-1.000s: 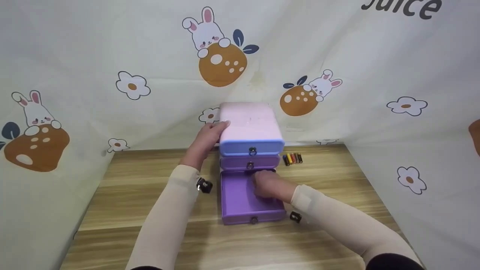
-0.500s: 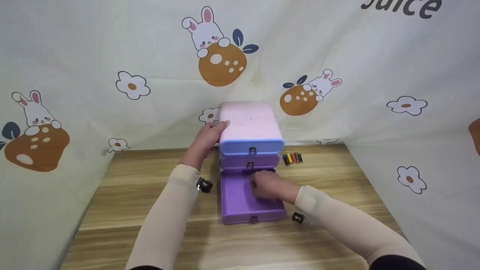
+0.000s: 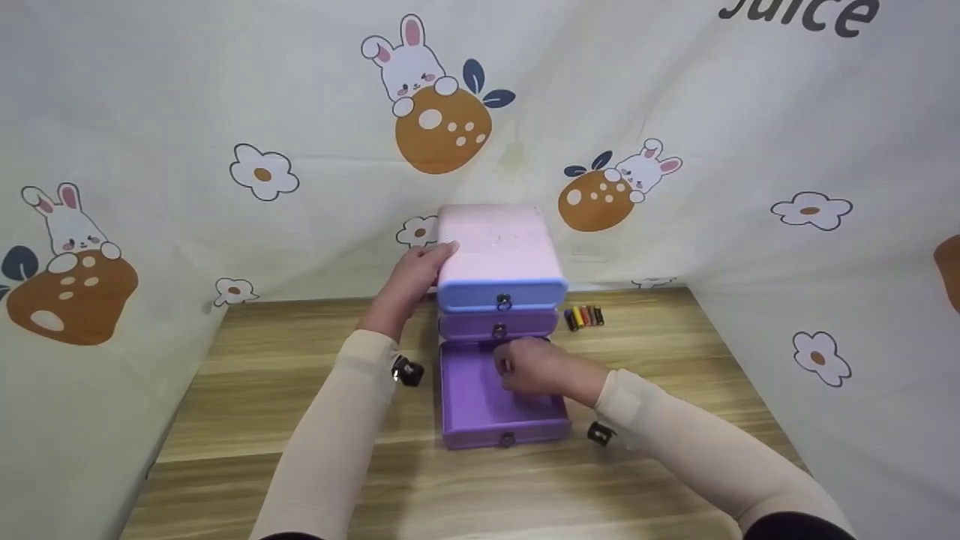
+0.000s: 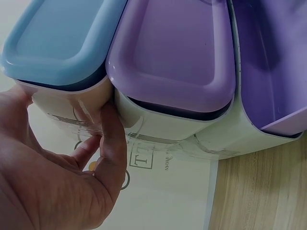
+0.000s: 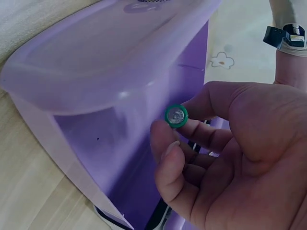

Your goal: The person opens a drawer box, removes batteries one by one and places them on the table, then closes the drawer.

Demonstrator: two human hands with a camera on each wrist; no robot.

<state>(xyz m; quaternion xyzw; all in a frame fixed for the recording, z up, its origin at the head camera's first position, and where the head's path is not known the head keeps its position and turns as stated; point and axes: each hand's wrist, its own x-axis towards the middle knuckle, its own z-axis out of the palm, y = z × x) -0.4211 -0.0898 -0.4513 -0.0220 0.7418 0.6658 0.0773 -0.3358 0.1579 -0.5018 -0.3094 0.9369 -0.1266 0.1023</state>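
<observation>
A small drawer cabinet [image 3: 499, 244] with a pink top stands against the back, its bottom purple drawer [image 3: 472, 390] pulled out. My left hand [image 3: 409, 281] grips the cabinet's left upper side, thumb over the top edge; in the left wrist view, bent fingers [image 4: 112, 139] lie against its pale side wall. Over the pulled-out drawer is my right hand [image 3: 534, 366], near the drawer's back part. In the right wrist view, its thumb and fingers pinch a battery [image 5: 176, 116], seen end-on with a green rim. Most of the battery's length is hidden.
Several batteries [image 3: 585, 317] lie in a row on the wooden table [image 3: 300, 420], right of the cabinet. The blue drawer [image 3: 472, 296] and middle purple drawer [image 3: 465, 325] are pushed in. Printed cloth [image 3: 315, 90] hangs behind and at both sides.
My right hand has shifted slightly to the left and up over the pulled-out drawer. My left hand stays on the cabinet.
</observation>
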